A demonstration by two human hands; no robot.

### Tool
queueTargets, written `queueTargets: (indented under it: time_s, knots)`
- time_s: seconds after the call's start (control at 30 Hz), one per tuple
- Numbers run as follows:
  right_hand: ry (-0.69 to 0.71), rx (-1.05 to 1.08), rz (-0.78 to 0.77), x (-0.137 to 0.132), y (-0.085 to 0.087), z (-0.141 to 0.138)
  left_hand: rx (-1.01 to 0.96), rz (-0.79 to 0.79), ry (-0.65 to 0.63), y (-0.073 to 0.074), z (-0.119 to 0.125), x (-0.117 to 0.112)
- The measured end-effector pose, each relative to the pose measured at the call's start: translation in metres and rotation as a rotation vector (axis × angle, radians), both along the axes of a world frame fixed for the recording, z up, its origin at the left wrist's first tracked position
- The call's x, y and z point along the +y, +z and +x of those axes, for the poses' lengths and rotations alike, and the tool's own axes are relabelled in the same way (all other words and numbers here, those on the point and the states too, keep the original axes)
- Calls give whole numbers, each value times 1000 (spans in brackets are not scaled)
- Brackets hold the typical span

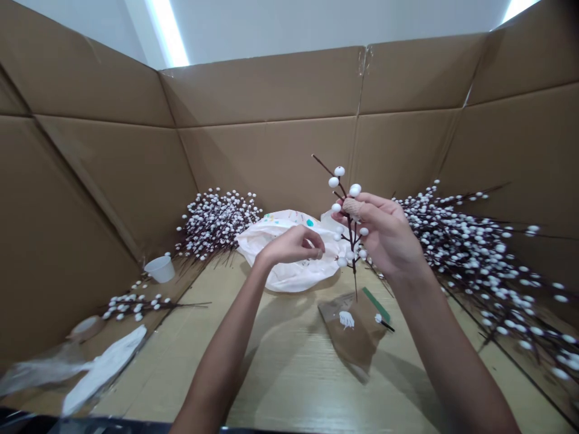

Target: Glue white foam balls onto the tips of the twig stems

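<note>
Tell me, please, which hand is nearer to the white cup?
Left: the left hand is apart from the white cup, to its right; the right hand is farther right, holding a berry sprig.

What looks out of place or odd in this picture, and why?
A small berry sprig at left lies apart from the left pile and right pile, as if strayed. White berries near the cup may be spilled, though looseness is unclear. The right hand, holding a berried stem, has an odd covering on one of its fingers.
</note>
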State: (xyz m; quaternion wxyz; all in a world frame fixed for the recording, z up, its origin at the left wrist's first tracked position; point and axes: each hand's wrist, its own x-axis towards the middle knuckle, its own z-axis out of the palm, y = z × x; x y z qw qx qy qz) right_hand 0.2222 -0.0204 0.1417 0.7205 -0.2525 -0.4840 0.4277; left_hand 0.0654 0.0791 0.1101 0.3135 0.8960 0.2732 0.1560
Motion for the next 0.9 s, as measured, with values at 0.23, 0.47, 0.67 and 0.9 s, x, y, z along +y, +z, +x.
queueTargets:
  time_s: [0.23, 0.47, 0.67, 0.9]
  knots:
    - [7, -97, 34, -13, 2, -2, -516, 19, 124, 47, -26, -55]
    - [-162, -169, 176, -25, 0, -9, -894, -78, 66, 50, -25, -76]
    - [-204, -233, 329, -30, 1, -14, -1063, -356, -38, 50, -12, -89]
    - [-294, -248, 405, -32, 1, -15, -1140, -527, -102, 48, -5, -93]
